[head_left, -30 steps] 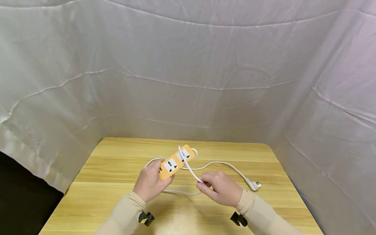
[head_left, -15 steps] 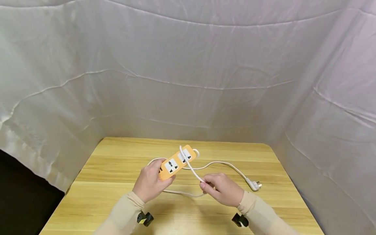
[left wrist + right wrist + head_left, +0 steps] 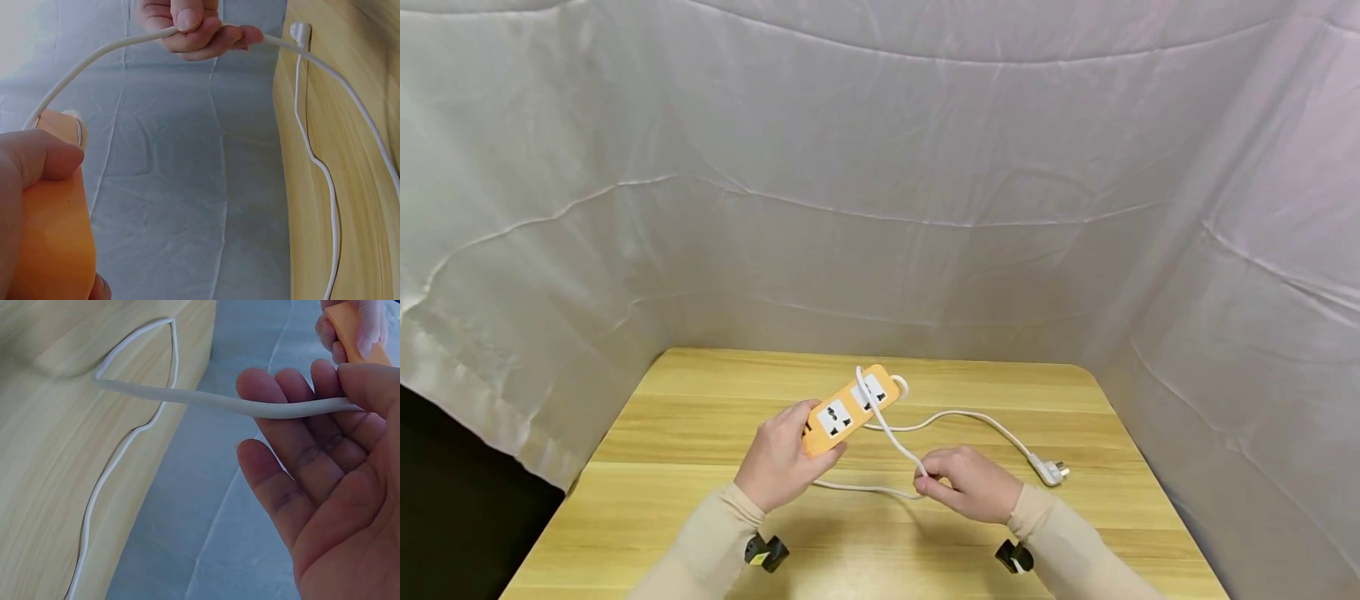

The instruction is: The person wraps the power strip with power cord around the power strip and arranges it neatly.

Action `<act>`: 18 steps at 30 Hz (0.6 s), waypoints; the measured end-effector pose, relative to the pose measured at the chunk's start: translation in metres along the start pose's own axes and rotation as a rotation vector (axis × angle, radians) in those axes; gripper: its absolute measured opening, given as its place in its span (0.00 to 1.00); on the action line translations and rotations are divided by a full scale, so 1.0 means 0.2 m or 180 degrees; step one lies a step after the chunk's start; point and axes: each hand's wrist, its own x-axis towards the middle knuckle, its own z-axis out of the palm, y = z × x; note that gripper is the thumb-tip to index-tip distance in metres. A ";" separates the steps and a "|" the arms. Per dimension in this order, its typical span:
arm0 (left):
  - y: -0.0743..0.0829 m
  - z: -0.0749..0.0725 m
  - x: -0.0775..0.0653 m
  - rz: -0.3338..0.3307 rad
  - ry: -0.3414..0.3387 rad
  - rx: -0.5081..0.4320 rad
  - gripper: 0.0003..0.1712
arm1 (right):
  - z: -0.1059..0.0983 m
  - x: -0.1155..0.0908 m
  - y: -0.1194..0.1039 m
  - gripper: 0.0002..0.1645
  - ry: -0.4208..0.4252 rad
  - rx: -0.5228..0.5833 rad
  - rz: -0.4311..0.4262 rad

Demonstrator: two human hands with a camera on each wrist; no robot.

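Curtains are filling the frame's upper part, and a table is spreading across the bottom. At lower centre, the left hand is gripping an orange power strip; to its right, the right hand is pinching the white cord. A plug is lying at lower right.

From my end I see a pale yellow, wood-grained tabletop with rounded far corners and bands running side to side. On it, right of centre, I make out a white plastic plug, its metal prongs pointing right. From the plug a thin, round white cable lies in a wavy line leftward across the wood, and I cannot tell exactly where it lifts off the surface
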 end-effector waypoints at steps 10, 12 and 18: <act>0.01 -0.02 0.00 0.0061 -0.0118 -0.0116 0.29 | 0.01 -0.03 0.03 0.08 -0.0256 -0.0028 -0.0006; 0.02 -0.02 0.00 0.0099 -0.0162 -0.0154 0.29 | 0.02 -0.04 0.04 0.09 -0.0269 -0.0098 -0.0059; 0.03 -0.02 0.00 0.0346 -0.0251 -0.0135 0.31 | 0.05 -0.04 0.11 0.10 -0.0311 -0.0391 -0.0165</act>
